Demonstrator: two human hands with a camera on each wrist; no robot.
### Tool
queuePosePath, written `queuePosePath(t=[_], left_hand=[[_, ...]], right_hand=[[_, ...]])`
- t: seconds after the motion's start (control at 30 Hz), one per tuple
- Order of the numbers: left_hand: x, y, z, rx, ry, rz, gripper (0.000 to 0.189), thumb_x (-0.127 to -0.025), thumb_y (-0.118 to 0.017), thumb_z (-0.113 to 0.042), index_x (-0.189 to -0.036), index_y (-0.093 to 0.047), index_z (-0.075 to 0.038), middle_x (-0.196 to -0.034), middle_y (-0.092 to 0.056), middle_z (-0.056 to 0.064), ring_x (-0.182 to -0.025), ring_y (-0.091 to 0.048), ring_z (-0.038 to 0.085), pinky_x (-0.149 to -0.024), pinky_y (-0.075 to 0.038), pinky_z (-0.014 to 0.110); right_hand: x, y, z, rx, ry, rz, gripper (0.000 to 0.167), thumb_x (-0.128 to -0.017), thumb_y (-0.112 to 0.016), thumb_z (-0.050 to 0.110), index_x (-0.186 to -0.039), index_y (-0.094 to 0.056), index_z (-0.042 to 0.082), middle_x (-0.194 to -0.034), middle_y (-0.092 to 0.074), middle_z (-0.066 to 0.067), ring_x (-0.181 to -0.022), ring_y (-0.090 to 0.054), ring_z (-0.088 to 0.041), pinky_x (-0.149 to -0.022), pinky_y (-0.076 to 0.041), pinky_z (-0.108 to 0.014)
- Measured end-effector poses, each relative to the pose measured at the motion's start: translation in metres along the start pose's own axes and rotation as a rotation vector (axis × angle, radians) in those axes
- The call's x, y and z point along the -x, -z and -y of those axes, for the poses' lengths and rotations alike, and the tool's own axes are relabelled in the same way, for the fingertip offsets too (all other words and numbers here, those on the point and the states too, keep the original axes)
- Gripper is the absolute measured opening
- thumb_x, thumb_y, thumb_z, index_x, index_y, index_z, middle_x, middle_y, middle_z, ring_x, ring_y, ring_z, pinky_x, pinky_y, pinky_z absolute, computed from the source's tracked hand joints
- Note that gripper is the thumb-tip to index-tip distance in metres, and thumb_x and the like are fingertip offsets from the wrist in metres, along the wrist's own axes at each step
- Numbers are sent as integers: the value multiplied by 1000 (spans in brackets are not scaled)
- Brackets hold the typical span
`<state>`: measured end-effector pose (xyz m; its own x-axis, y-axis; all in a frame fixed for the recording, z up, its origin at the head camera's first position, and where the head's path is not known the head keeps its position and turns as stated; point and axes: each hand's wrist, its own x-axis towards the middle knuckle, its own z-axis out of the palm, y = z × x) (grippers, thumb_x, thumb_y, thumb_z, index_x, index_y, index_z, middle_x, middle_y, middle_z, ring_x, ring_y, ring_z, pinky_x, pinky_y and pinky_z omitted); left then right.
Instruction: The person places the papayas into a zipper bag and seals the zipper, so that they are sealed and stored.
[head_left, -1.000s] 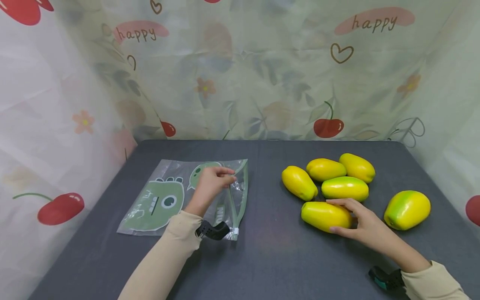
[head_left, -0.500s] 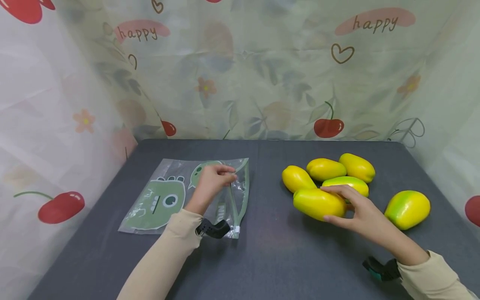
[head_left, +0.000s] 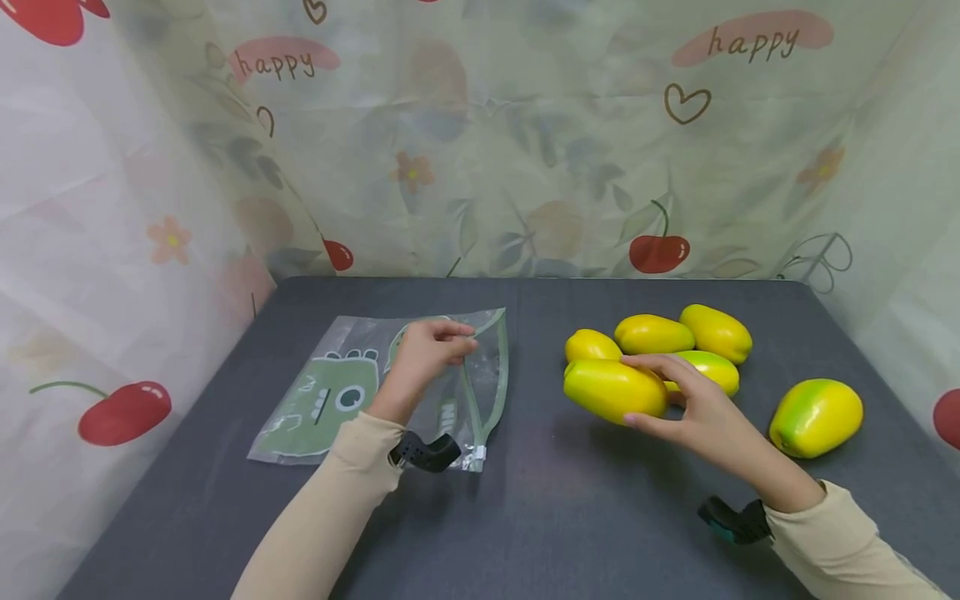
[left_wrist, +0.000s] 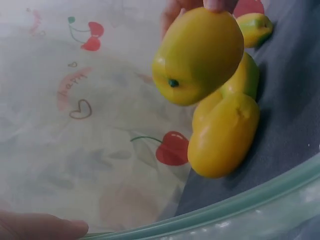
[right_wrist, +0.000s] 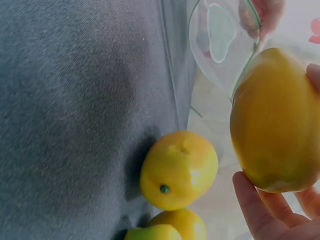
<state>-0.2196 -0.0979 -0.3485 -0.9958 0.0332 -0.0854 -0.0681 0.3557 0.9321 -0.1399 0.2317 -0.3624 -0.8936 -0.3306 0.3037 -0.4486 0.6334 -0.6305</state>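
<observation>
My left hand (head_left: 422,362) pinches the upper layer of a clear zip bag (head_left: 322,417) at its green-edged mouth, on the left of the table. A green cartoon monster is printed on the bag, and its white slider (head_left: 477,455) is at the near corner. The mouth gapes in the right wrist view. My right hand (head_left: 697,408) grips a yellow papaya (head_left: 611,392) by its right end, with thumb in front and fingers behind. The papaya is off the table, overlapping another papaya (head_left: 591,343) in the head view.
Several more yellow-green papayas lie on the right half of the dark grey table (head_left: 570,525), three of them grouped (head_left: 654,333) behind the right hand. One papaya (head_left: 816,418) lies apart at the far right. A printed curtain (head_left: 525,150) stands behind the table.
My right hand has lifted the papaya off the table and carried it left and upward. My left hand has kept its pinch, while the bag's mouth has risen and shifted slightly right.
</observation>
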Motion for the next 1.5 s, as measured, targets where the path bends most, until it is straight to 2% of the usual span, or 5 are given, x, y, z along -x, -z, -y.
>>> queuePosePath(t=[0.43, 0.57, 0.8, 1.13, 1.5], left_hand=[[8, -2, -10, 93, -46, 26, 26, -86, -69, -10, -111, -72, -2, -108, -70, 14, -98, -65, 33, -81, -56, 32], [10, -4, -12, 110, -53, 33, 28, -86, -69, -10, -112, -71, -1, -109, -69, 14, -100, -64, 35, -82, -56, 32], [13, -7, -18, 127, -48, 42, 26, -85, -71, -9, -110, -72, -2, -108, -69, 13, -85, -65, 19, -82, -56, 33], [13, -10, -19, 107, -55, 43, 29, -85, -70, -9, -112, -71, 0, -105, -69, 13, -94, -64, 32, -81, -56, 32], [12, -14, -20, 76, -73, 48, 24, -84, -70, -10, -107, -73, -4, -103, -71, 12, -87, -65, 25, -80, -56, 32]], right_hand=[[-16, -15, 6, -44, -22, 29, 62, -82, -78, 29, -137, -52, 19, -133, -52, -5, -111, -51, -20, -85, -52, -43], [-21, -21, 8, -53, -19, 35, 64, -80, -80, 30, -137, -52, 19, -133, -52, -4, -110, -51, -18, -85, -51, -42], [-28, -31, 9, -52, 19, 43, 63, -78, -81, 30, -134, -54, 18, -129, -54, -2, -106, -52, -16, -84, -53, -40], [-33, -46, 10, -83, 56, 72, 61, -80, -80, 30, -134, -54, 20, -133, -55, -2, -109, -54, -18, -85, -52, -41], [-37, -62, 14, -84, 54, 72, 66, -78, -81, 31, -135, -52, 12, -133, -56, -3, -113, -54, -18, -93, -49, -40]])
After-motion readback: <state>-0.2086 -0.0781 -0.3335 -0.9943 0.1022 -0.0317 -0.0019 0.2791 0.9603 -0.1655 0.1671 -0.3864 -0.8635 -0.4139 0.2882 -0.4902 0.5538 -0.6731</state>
